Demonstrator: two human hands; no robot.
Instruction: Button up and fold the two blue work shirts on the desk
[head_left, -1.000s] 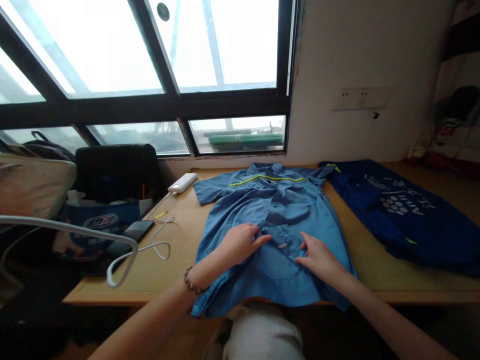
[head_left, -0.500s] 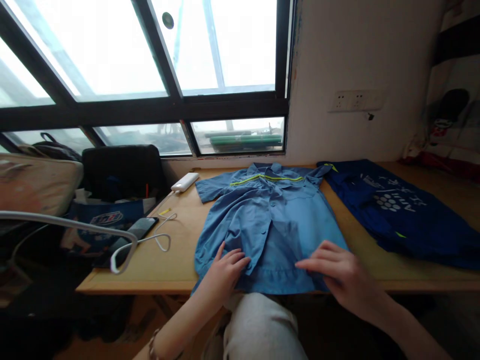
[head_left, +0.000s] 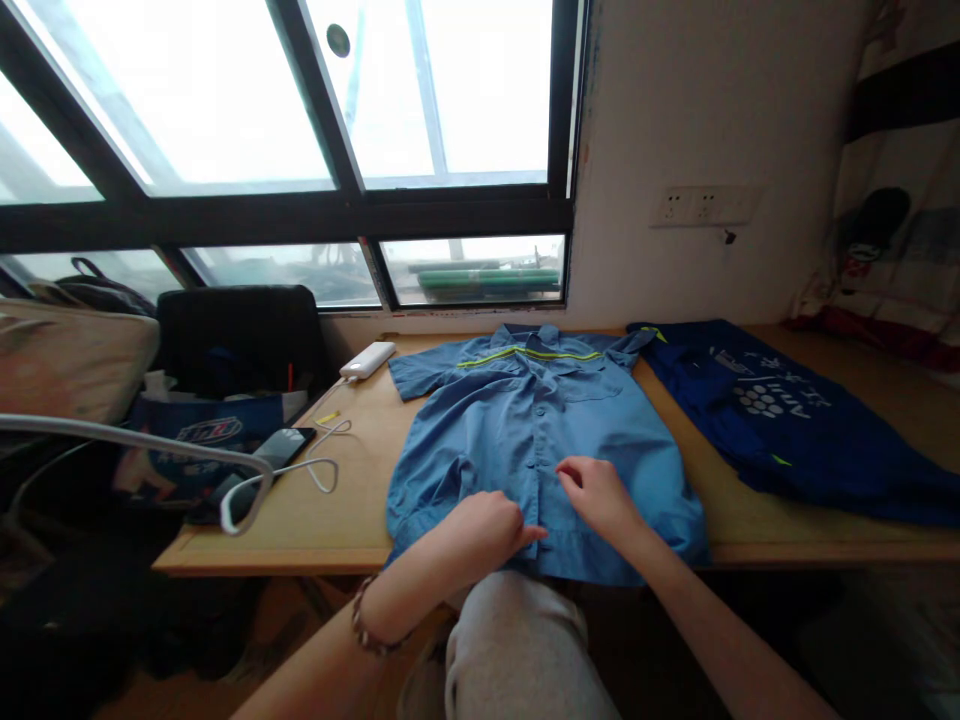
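A blue short-sleeved button-up shirt lies front side up, its collar toward the window and its hem at the table's near edge. A yellow-green stripe crosses its chest. My left hand is closed on the shirt low at the button strip, with one finger pointing right along the hem. Just right of the strip, my right hand has its fingers curled into a pinch over the cloth. Whether fabric is between those fingertips is hidden. The two front panels meet along the button strip.
A dark blue garment with white print lies at the right on the wooden table. At the left are a white power bank, a white cable and a phone. Beyond them stands a black chair with bags.
The shirt's front panels, apart before, have come together over the inner back. My left hand moved right to the button strip; my right hand moved left and farther up the shirt.
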